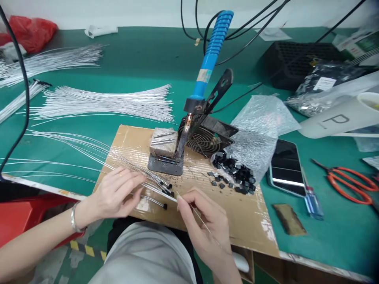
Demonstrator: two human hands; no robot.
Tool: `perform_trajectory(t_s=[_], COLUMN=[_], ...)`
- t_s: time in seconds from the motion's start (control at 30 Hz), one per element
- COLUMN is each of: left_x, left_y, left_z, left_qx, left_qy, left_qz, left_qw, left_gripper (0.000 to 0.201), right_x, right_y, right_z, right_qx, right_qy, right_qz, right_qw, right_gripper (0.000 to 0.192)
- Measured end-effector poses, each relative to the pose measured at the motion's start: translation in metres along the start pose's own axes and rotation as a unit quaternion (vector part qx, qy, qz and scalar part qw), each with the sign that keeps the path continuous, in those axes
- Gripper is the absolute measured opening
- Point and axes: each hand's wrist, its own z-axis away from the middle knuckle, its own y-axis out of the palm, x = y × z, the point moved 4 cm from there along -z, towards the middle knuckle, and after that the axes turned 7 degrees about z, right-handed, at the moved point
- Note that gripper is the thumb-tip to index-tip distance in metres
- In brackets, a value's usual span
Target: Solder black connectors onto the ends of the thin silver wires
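Observation:
My left hand (120, 191) is closed on a white wire (161, 192), thumb and fingers pinched together over the cardboard (237, 225). The wire stretches right to the fingertips of my right hand (204, 221). A thin strand of solder wire (201, 220) runs through my right hand's pinch and back along the palm. Beside my left hand lie several white wires with small black connectors (165, 206) on their ends. Just beyond, a blue-handled soldering iron (211, 51) is fixed tip-down in a stand, next to a greyish block (164, 142) on a metal plate (166, 165).
A pile of black connectors (237, 171) spills from a bubble-wrap bag (257, 126). A round-grilled fan (204, 140) stands behind the iron. Bundled white wires (106, 102) lie at the back left. Rightward are a phone (286, 167), red-handled scissors (352, 183) and a white cup (340, 118).

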Motion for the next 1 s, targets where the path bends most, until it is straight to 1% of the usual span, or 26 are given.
perform_trajectory(t_s=[0.03, 0.1, 0.17, 0.2, 0.23, 0.3, 0.33, 0.4, 0.43, 0.5, 0.57, 0.6, 0.63, 0.7, 0.77, 0.83, 0.9, 1.0], left_x=[-0.003, -0.014, -0.024, -0.027, -0.029, -0.028, -0.026, -0.023, -0.022, -0.02, -0.018, -0.017, -0.017, -0.016, -0.015, -0.016, -0.017, -0.017], left_y=[0.004, 0.014, 0.024, 0.029, 0.033, 0.043, 0.047, 0.052, 0.053, 0.053, 0.052, 0.052, 0.052, 0.051, 0.05, 0.049, 0.049, 0.05], left_z=[-0.004, -0.01, -0.016, -0.018, -0.02, -0.02, -0.019, -0.018, -0.018, -0.019, -0.02, -0.021, -0.022, -0.023, -0.024, -0.025, -0.026, -0.028], left_qx=[0.022, 0.08, 0.115, 0.127, 0.133, 0.129, 0.12, 0.095, 0.08, 0.055, 0.039, 0.035, 0.032, 0.028, 0.026, 0.03, 0.036, 0.045], left_qy=[-0.066, -0.148, -0.204, -0.227, -0.255, -0.32, -0.352, -0.4, -0.413, -0.425, -0.428, -0.429, -0.43, -0.431, -0.428, -0.426, -0.427, -0.441], left_qz=[0.054, 0.172, 0.237, 0.257, 0.278, 0.328, 0.354, 0.391, 0.401, 0.409, 0.412, 0.412, 0.413, 0.416, 0.414, 0.411, 0.408, 0.402], left_qw=[0.996, 0.971, 0.943, 0.931, 0.916, 0.879, 0.858, 0.823, 0.814, 0.806, 0.804, 0.803, 0.802, 0.801, 0.803, 0.806, 0.806, 0.801], left_gripper=[0.038, 0.034, 0.022, 0.016, 0.014, 0.018, 0.019, 0.019, 0.019, 0.018, 0.018, 0.017, 0.017, 0.016, 0.016, 0.016, 0.017, 0.016], right_x=[0.0, -0.001, -0.002, -0.003, -0.005, -0.01, -0.014, -0.024, -0.03, -0.04, -0.044, -0.044, -0.044, -0.042, -0.038, -0.033, -0.031, -0.029], right_y=[0.0, 0.002, 0.003, 0.003, 0.003, 0.002, 0.001, -0.001, -0.003, -0.005, -0.003, -0.002, -0.001, 0.0, 0.003, 0.007, 0.01, 0.01], right_z=[0.001, 0.003, 0.004, 0.005, 0.006, 0.007, 0.008, 0.011, 0.012, 0.015, 0.015, 0.014, 0.013, 0.012, 0.009, 0.006, 0.004, 0.001], right_qx=[0.008, 0.019, 0.026, 0.029, 0.031, 0.031, 0.024, -0.016, -0.046, -0.095, -0.097, -0.091, -0.084, -0.074, -0.056, -0.035, -0.034, -0.038], right_qy=[-0.025, -0.064, -0.082, -0.08, -0.074, -0.046, -0.02, 0.058, 0.101, 0.171, 0.187, 0.188, 0.187, 0.177, 0.155, 0.128, 0.118, 0.104], right_qz=[0.009, 0.026, 0.034, 0.032, 0.025, -0.002, -0.017, -0.053, -0.083, -0.167, -0.247, -0.265, -0.265, -0.236, -0.201, -0.175, -0.152, -0.115], right_qw=[1.0, 0.997, 0.996, 0.996, 0.997, 0.998, 0.999, 0.997, 0.99, 0.966, 0.946, 0.941, 0.942, 0.953, 0.966, 0.976, 0.981, 0.987], right_gripper=[0.025, 0.02, 0.019, 0.018, 0.019, 0.021, 0.023, 0.028, 0.031, 0.042, 0.058, 0.061, 0.059, 0.047, 0.033, 0.024, 0.018, 0.019])
